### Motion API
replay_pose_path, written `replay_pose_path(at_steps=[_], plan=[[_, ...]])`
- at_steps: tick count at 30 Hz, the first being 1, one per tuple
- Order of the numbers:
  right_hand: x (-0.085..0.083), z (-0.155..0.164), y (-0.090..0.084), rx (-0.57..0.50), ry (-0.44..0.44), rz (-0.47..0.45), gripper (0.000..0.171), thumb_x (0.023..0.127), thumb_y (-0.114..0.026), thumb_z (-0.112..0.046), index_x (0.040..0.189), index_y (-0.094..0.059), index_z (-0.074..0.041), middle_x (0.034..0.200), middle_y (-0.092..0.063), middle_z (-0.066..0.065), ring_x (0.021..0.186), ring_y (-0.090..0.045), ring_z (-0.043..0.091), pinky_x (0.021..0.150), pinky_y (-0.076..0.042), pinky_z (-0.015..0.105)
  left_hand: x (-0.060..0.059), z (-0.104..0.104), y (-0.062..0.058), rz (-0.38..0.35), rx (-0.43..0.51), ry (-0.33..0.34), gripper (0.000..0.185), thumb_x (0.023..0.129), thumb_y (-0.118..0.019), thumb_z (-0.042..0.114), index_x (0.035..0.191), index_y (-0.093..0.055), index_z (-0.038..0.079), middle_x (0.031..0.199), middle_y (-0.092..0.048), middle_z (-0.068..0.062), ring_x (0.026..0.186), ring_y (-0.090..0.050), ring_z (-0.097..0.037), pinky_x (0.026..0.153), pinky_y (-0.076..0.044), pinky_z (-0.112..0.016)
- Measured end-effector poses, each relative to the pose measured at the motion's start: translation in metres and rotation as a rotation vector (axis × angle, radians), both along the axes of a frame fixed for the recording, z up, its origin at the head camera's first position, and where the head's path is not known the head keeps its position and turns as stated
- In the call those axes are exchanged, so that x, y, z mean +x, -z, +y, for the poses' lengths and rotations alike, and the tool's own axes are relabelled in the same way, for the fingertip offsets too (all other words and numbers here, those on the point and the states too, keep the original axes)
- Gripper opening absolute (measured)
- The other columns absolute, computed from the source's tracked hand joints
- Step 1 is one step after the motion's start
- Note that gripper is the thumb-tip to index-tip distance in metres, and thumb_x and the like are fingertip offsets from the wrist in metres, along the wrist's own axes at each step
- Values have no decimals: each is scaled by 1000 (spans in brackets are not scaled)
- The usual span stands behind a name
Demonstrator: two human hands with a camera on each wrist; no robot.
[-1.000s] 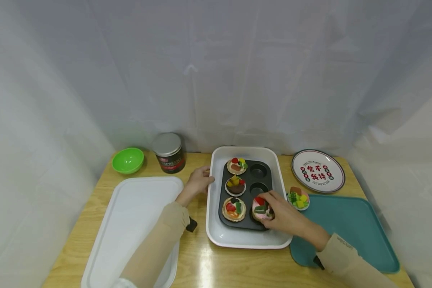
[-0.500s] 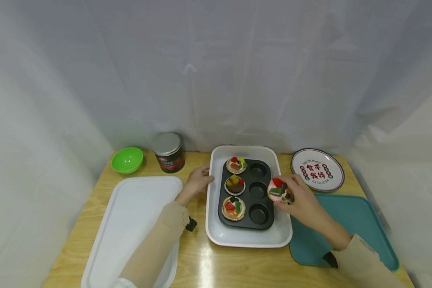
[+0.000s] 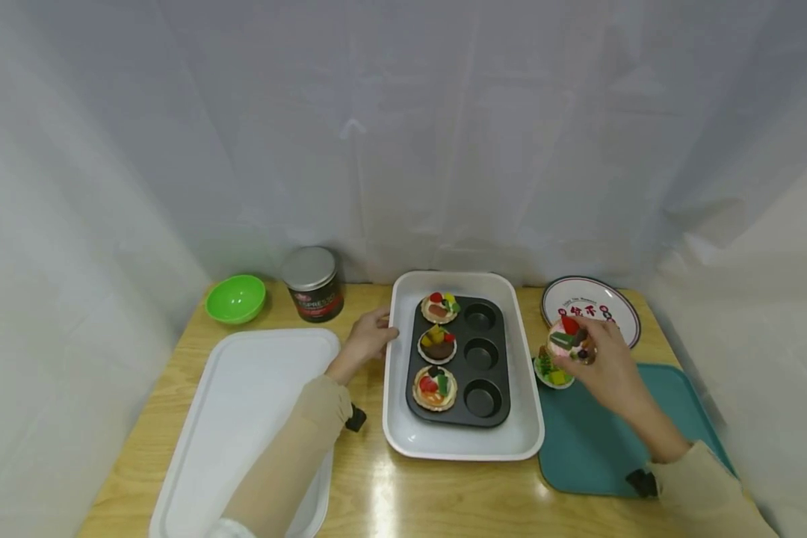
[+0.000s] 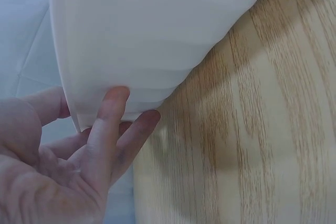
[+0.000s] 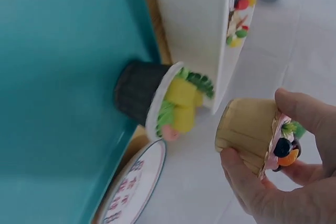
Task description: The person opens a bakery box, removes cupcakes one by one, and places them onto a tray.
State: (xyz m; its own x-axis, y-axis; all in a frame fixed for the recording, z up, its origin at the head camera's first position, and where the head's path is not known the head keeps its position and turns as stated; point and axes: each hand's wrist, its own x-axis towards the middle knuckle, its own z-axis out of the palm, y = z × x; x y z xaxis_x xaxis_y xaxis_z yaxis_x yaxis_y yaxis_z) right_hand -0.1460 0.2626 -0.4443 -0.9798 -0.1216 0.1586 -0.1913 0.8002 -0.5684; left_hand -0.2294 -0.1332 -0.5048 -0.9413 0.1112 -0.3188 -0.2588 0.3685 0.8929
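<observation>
Head view: the right hand point(image 3: 601, 362) pinches a pink-frosted cupcake in a gold paper cup point(image 3: 568, 338) above the teal plastic tray point(image 3: 619, 448), just over a green-and-yellow cupcake in a dark cup point(image 3: 551, 370); lowering carelessly could knock it.

Left wrist view: the left hand point(image 4: 63, 156), fingers straight, rests on the white rectangular baking dish point(image 4: 147, 35) on the wooden worktop point(image 4: 252, 145).

Right wrist view: a loose pinch might tip the cupcake.
</observation>
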Motion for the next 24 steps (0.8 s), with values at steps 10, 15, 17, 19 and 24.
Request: replay_pose_path(at_steps=[10, 15, 17, 19, 24], plan=[[-5, 33, 15, 10, 80, -18, 71, 90, -83, -17, 143, -49, 16, 110, -58, 30, 90, -52, 32, 69, -42, 30, 1, 0, -2, -13, -13, 0, 59, 99, -58, 9, 157, -49, 9, 142, -65, -27, 106, -75, -35, 64, -63, -32], [-3, 45, 21, 23, 127, -34, 72, 89, -83, -16, 142, -48, 19, 112, -58, 34, 92, -55, 38, 67, -43, 32, 1, 0, -4, -2, -9, 4, 58, 98, -58, 8, 155, -51, 7, 139, -66, -28, 98, -76, -29, 64, -63, -34], [-2, 49, 25, 34, 140, -49, 72, 90, -82, -18, 142, -48, 19, 113, -56, 35, 93, -54, 39, 66, -43, 33, 1, 0, -3, -5, -17, 2, 58, 99, -58, 8, 156, -50, 8, 140, -66, -28, 100, -76, -30, 63, -63, -33], [-2, 52, 28, 41, 147, -56, 70, 90, -82, -18, 140, -49, 18, 113, -56, 36, 93, -53, 40, 66, -41, 33, 0, 0, -2, -11, -21, 3, 58, 100, -58, 9, 157, -49, 10, 142, -65, -26, 105, -75, -33, 64, -62, -32], [-1, 59, 36, 60, 152, -73, 68, 91, -83, -19, 137, -51, 19, 111, -56, 36, 94, -53, 42, 66, -40, 34, 1, 0, -3, -8, -25, 5, 59, 100, -58, 9, 158, -48, 11, 143, -65, -26, 110, -74, -37, 60, -58, -28]])
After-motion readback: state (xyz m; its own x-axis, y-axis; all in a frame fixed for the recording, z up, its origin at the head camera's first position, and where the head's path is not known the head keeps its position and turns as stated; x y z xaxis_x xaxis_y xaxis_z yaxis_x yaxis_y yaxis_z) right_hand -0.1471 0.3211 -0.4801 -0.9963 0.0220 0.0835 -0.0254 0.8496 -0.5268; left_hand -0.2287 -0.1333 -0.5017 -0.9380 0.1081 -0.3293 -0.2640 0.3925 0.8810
